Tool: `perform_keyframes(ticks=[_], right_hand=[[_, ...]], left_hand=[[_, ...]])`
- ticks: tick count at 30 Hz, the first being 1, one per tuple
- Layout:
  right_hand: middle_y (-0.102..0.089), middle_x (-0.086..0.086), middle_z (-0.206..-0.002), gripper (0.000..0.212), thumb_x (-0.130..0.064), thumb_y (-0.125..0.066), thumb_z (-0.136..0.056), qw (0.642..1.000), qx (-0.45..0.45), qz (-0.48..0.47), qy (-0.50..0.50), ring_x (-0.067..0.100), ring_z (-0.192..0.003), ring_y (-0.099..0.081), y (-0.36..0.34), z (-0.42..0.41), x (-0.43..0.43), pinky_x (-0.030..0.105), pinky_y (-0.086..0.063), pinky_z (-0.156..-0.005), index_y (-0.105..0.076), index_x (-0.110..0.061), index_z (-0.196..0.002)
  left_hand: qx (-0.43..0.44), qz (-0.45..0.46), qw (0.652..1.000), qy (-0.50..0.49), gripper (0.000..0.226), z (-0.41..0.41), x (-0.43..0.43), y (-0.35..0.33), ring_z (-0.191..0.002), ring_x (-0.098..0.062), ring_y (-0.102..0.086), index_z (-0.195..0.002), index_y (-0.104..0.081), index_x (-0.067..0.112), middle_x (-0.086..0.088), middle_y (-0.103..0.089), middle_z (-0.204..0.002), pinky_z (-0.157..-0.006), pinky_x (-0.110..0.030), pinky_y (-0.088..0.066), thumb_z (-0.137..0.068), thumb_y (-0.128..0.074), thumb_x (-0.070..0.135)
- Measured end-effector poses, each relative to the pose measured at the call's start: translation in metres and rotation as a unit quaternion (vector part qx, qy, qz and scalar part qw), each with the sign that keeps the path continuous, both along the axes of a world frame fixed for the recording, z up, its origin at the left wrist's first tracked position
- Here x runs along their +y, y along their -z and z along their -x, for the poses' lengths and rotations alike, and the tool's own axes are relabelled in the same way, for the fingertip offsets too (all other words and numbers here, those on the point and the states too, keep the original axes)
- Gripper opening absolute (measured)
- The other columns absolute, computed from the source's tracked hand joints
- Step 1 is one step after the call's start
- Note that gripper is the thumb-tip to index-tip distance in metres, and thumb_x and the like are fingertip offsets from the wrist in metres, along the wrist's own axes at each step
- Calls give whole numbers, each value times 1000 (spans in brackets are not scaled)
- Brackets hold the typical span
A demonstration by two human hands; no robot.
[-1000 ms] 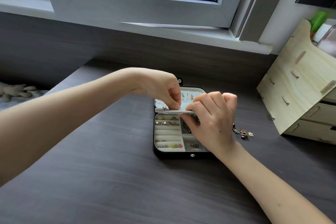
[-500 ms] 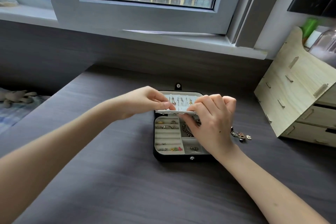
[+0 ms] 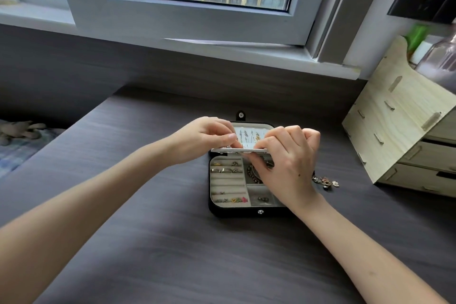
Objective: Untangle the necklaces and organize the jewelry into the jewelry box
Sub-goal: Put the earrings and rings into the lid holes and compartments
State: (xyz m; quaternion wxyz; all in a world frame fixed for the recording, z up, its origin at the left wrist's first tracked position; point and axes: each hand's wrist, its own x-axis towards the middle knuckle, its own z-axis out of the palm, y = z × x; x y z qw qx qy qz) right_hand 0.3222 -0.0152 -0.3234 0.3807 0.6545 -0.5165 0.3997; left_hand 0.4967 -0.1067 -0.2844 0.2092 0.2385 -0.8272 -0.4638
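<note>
A small black jewelry box [image 3: 237,212] lies open on the dark desk, its pale tray holding rings, tiny coloured studs and a dark beaded piece. Earrings hang in its lid [image 3: 249,134]. A thin white inner panel [image 3: 238,150] stands edge-on between lid and tray. My left hand [image 3: 204,138] pinches the panel's left end. My right hand [image 3: 288,163] grips its right end with curled fingers and hides part of the right compartments. A small heap of loose jewelry [image 3: 325,181] lies on the desk just right of the box.
A pale wooden drawer organizer [image 3: 404,136] stands at the right edge of the desk [image 3: 172,254]. A window sill and an open window frame run along the back. Bedding with a soft toy [image 3: 19,131] lies off the desk's left side.
My left hand has slid from above the panel's middle to its left end. My right hand keeps its hold on the right end. The camera has shifted slightly.
</note>
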Motion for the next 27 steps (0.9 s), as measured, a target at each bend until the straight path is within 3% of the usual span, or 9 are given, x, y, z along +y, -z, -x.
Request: perform_keyframes(ticks=[4, 8, 11, 14, 16, 19, 21, 24, 27], right_hand=[[-62, -3, -74, 35, -46, -71, -79, 999, -23, -26, 10, 19, -74, -51, -6, 3, -7, 35, -28, -72, -63, -15, -67], [-63, -3, -79, 38, -54, -66, -74, 994, -35, -100, 25, 21, -76, -55, -27, 5, -31, 34, -28, -72, -65, -16, -72], [-65, -4, -98, 43, -56, -64, -69, 979, -62, -193, 2, 20, -95, -55, -44, 12, -39, 31, -27, -79, -69, -18, -90], [-63, -5, -115, 40, -48, -60, -79, 956, -163, -241, -30, 15, -110, -51, -56, 37, -26, 35, -32, -93, -67, -21, -107], [-67, -5, -106, 24, -36, -60, -87, 946, -200, -256, 3, 13, -100, -56, -57, 63, -10, 41, -40, -93, -70, -21, -102], [-72, -5, -97, 14, -25, -61, -90, 892, -194, -393, 108, 11, -90, -60, -46, 92, 13, 27, -44, -81, -74, -20, -93], [-72, -6, -97, 14, -23, -62, -89, 863, -169, -453, 145, 13, -94, -62, -33, 99, 21, 27, -46, -81, -74, -20, -93], [-71, -5, -102, 14, -21, -63, -88, 859, -166, -456, 162, 15, -98, -63, -22, 101, 23, 29, -47, -87, -74, -20, -97], [-71, -3, -100, 15, -22, -64, -86, 857, -154, -454, 187, 17, -98, -62, -17, 102, 17, 29, -47, -85, -73, -19, -97]], left_hand=[[-8, -28, 999, 13, 36, -5, 1, -3, -97, 0, -57, -91, -70, 23, 16, -63, -98, -85, -13, -42, -85, -44, 47], [73, -54, 993, -73, 23, 0, 4, 7, -88, -7, -64, -106, -64, 16, -1, -68, -100, -76, -23, -52, -85, -68, 23], [150, -80, 974, -149, 19, 11, -3, 11, -85, -9, -64, -105, -65, 10, -8, -69, -98, -72, -25, -52, -88, -64, 18], [192, -124, 953, -196, 13, 21, -12, 16, -87, -13, -64, -101, -65, 10, -6, -69, -97, -77, -31, -53, -90, -61, 16], [202, -142, 945, -214, 18, 26, -15, 22, -92, -18, -63, -106, -64, 7, -10, -69, -102, -81, -37, -53, -90, -61, 14], [211, -145, 941, -222, 24, 32, -18, 29, -94, -20, -65, -109, -62, 8, -11, -68, -105, -78, -36, -55, -86, -65, 11], [215, -140, 938, -232, 22, 34, -19, 32, -91, -18, -65, -105, -62, 11, -8, -68, -101, -74, -31, -56, -84, -68, 10], [224, -143, 933, -244, 19, 36, -21, 35, -90, -18, -64, -101, -62, 13, -7, -68, -100, -75, -33, -55, -83, -68, 9], [236, -145, 928, -251, 20, 37, -22, 35, -86, -14, -64, -103, -61, 11, -5, -68, -97, -70, -25, -55, -84, -67, 8]])
